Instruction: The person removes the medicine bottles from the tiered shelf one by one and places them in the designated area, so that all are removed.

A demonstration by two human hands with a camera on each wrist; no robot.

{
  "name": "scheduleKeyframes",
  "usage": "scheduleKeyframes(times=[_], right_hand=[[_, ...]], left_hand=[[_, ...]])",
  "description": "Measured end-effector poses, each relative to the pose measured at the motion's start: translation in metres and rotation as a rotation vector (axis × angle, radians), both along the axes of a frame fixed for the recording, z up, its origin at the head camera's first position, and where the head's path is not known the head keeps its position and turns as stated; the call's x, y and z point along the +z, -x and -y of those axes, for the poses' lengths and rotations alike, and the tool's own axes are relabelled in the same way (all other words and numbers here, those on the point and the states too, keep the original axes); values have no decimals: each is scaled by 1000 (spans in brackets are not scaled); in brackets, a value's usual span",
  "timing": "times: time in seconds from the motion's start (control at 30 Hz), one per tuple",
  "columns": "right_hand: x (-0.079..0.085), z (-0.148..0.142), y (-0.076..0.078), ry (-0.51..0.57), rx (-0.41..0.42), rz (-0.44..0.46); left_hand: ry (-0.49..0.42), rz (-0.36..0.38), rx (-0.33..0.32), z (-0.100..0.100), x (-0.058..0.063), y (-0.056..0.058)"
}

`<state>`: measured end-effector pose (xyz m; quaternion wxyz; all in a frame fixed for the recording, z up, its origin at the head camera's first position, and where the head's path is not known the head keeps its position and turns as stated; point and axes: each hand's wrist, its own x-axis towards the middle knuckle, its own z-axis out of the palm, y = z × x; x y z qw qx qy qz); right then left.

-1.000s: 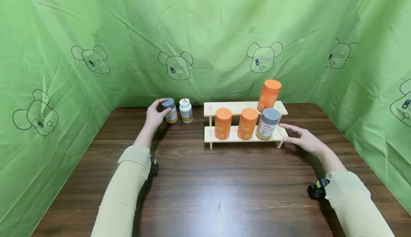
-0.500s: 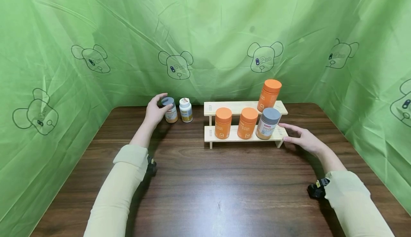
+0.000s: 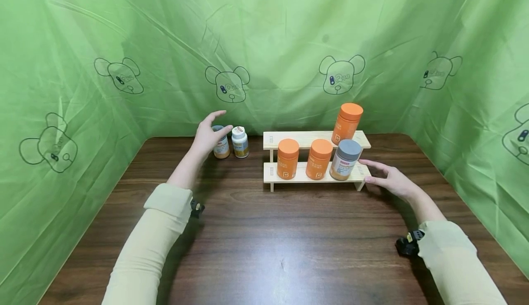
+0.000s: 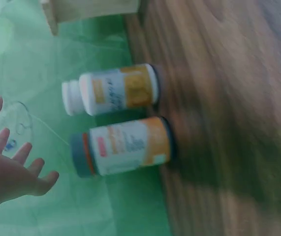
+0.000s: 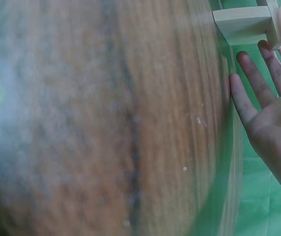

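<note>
My left hand, fingers spread, is over the grey-lidded jar and partly hides its lid. The thumb reaches towards a small white bottle with a yellow-banded label. In the left wrist view the hand is apart from both the jar and the bottle. My right hand holds the right end of the lower shelf of a two-tier wooden rack, thumb at the front and index finger behind. The right wrist view has the hand at the rack's end.
Two orange jars and another grey-lidded jar stand on the lower shelf. A further orange jar is on the upper shelf. Green cloth hangs behind and beside the dark wooden table.
My left hand has let go of the grey-lidded jar, opening its fingers and shifting up and right towards the white bottle. The right hand stays at the rack.
</note>
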<state>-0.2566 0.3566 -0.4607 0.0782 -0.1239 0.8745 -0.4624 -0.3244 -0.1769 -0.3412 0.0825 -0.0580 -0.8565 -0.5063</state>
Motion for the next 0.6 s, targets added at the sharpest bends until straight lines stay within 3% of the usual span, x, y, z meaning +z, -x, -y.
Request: scheduleKeyframes(times=[0.2,0.6], right_hand=[[-1,0,0,-10,16,-4],[-1,-1,0,4,4,-21]], left_hand=[[-15,-17,-61,-19,22,-12],[-35,-14,-135,-60,52,-25]])
